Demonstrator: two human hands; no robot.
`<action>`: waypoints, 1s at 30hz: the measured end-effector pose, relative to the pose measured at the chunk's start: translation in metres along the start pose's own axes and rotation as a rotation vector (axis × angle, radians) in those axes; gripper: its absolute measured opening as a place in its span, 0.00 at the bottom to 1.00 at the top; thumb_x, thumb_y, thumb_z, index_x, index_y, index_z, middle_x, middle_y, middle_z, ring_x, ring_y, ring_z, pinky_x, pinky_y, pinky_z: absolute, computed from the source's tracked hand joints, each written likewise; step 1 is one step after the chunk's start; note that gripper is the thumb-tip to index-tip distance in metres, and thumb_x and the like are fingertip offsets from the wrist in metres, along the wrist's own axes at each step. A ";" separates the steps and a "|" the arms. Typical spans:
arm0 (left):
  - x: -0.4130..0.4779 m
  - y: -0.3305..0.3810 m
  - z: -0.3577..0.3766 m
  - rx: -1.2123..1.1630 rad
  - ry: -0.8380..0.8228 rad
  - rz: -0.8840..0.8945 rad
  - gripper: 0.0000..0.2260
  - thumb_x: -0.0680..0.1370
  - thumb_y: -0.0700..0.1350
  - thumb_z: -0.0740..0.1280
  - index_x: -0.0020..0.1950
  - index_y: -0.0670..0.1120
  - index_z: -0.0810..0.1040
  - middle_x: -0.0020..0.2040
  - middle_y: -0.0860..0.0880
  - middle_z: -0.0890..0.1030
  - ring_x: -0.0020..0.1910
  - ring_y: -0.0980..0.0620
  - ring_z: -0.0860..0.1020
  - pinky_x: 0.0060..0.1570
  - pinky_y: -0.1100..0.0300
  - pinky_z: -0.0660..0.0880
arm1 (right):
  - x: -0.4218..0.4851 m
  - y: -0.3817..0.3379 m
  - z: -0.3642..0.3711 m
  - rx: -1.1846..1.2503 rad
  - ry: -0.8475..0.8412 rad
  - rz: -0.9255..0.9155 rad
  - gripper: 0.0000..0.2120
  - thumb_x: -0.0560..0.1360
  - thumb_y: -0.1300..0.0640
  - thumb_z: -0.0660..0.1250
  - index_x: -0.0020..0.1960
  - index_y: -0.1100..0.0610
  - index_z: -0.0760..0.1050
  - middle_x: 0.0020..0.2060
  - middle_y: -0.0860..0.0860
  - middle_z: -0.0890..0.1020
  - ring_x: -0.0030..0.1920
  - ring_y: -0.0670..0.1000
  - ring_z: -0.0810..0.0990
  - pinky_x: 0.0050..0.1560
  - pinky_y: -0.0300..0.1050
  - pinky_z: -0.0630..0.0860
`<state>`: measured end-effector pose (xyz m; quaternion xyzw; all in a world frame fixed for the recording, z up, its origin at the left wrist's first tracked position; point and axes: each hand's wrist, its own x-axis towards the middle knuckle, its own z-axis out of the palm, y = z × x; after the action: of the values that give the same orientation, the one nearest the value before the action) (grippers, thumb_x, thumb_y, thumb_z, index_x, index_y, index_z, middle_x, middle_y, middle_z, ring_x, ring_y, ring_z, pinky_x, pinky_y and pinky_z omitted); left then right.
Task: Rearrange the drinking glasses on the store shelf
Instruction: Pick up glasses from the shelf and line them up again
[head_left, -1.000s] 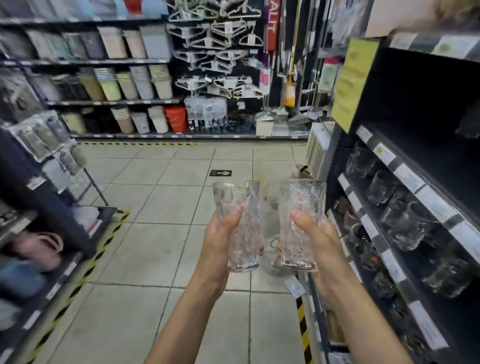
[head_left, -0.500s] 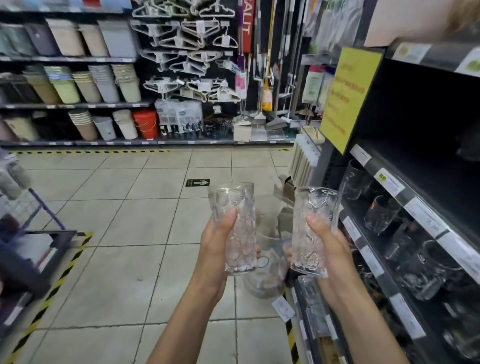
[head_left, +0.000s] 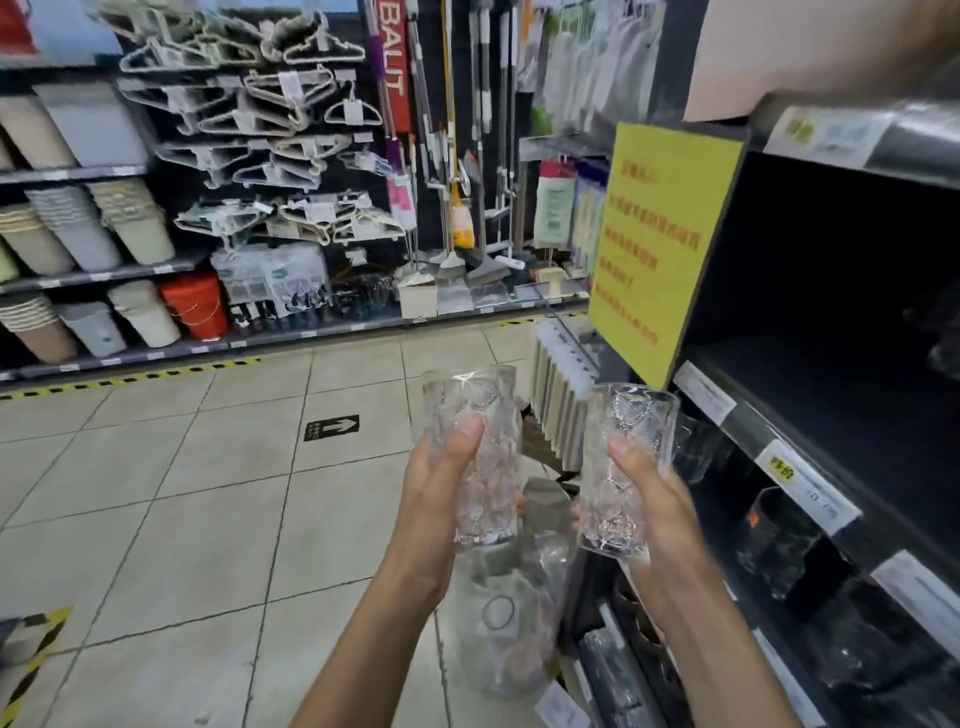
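Pale plastic bins (head_left: 78, 234) fill the far-left shelving, with one orange bucket (head_left: 195, 306) on the lowest row. Right of them I see a wall of hangers (head_left: 270, 130), then mops (head_left: 457, 156) hanging upright. Yellow-and-black tape (head_left: 130, 376) runs along the tiled floor, and an arrow sticker (head_left: 331, 427) lies mid-aisle.

My left hand (head_left: 436, 499) grasps the left glass (head_left: 475, 452), thumb across the near side and fingers wrapped behind. This cut-pattern tumbler is upright, held out over the floor and well clear of any shelf. Below and between the two hands is a large clear vessel (head_left: 519, 597), perhaps a carafe; it is too blurred for me to be sure.

The right glass (head_left: 623, 467) leans slightly to the right, and my right hand (head_left: 660, 509) holds it in the same way, thumb in front. It hangs just beside the front of the dark shelf (head_left: 737, 421) without touching it. A white ribbed rack (head_left: 561, 405) stands behind it. A yellow sign (head_left: 660, 249) hangs off the shelf unit's end, covering that corner. Price labels (head_left: 800, 478) line the shelf rims, and dim shelved glasses (head_left: 774, 530) crowd the lower level.
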<state>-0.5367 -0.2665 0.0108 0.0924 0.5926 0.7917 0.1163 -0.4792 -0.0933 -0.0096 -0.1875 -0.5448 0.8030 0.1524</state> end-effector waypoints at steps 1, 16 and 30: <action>0.016 -0.001 0.004 0.002 -0.009 -0.008 0.33 0.70 0.64 0.70 0.66 0.43 0.76 0.54 0.44 0.84 0.49 0.42 0.82 0.50 0.45 0.78 | 0.012 -0.003 -0.003 -0.009 0.031 -0.008 0.44 0.62 0.34 0.75 0.74 0.44 0.67 0.68 0.42 0.74 0.64 0.47 0.73 0.64 0.50 0.67; 0.168 -0.050 0.129 0.027 -0.622 -0.162 0.41 0.67 0.71 0.71 0.69 0.43 0.75 0.61 0.38 0.81 0.61 0.31 0.77 0.63 0.32 0.71 | 0.050 -0.060 -0.070 -0.001 0.636 -0.163 0.17 0.69 0.40 0.70 0.53 0.39 0.67 0.49 0.34 0.72 0.45 0.35 0.70 0.59 0.47 0.63; 0.219 -0.038 0.244 0.148 -1.108 -0.192 0.46 0.69 0.71 0.69 0.79 0.54 0.55 0.69 0.62 0.71 0.69 0.61 0.68 0.75 0.54 0.58 | 0.062 -0.102 -0.088 -0.375 1.085 -0.315 0.27 0.67 0.31 0.71 0.62 0.41 0.73 0.56 0.37 0.80 0.57 0.37 0.77 0.57 0.37 0.73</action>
<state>-0.6740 0.0317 0.0443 0.4474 0.5026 0.5674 0.4747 -0.4884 0.0430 0.0476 -0.5117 -0.5428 0.4502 0.4908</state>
